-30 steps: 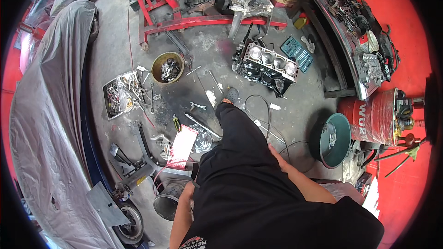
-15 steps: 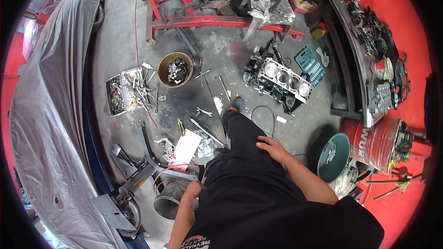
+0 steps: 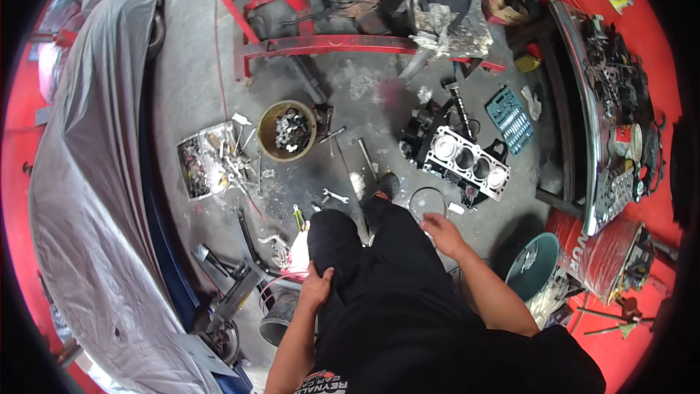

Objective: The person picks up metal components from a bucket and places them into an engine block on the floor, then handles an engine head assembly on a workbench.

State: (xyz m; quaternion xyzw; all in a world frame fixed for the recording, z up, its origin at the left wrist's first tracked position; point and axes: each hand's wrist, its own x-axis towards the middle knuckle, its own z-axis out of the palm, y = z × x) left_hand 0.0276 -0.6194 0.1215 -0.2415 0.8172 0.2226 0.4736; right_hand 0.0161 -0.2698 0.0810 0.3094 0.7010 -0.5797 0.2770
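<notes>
My left hand (image 3: pixel 318 284) grips the black cloth of my left trouser leg (image 3: pixel 335 248). My right hand (image 3: pixel 441 232) hovers beside my right leg (image 3: pixel 390 233), fingers loosely apart, holding nothing visible. Ahead on the floor, an engine block (image 3: pixel 467 160) shows its cylinder bores, with a teal socket set (image 3: pixel 509 120) beside it. A metal tray of tools (image 3: pixel 204 160) and a round basin of small parts (image 3: pixel 288 106) are at left. A wrench (image 3: pixel 335 195) and green-handled pliers (image 3: pixel 298 215) lie nearer my legs, by a loop of hose (image 3: pixel 428 190).
A covered vehicle (image 3: pixel 95 175) lines the left. A red steel frame (image 3: pixel 328 45) crosses the back. At right stand a parts-laden bench (image 3: pixel 590 197), a green tub (image 3: pixel 547 266) and a red drum (image 3: pixel 605 255). A metal bucket (image 3: pixel 277 328) is by my left arm.
My left knee has come forward over the white board, and my left hand has risen with it onto the cloth. My right hand has moved up along my leg. The floor items appear lower in view.
</notes>
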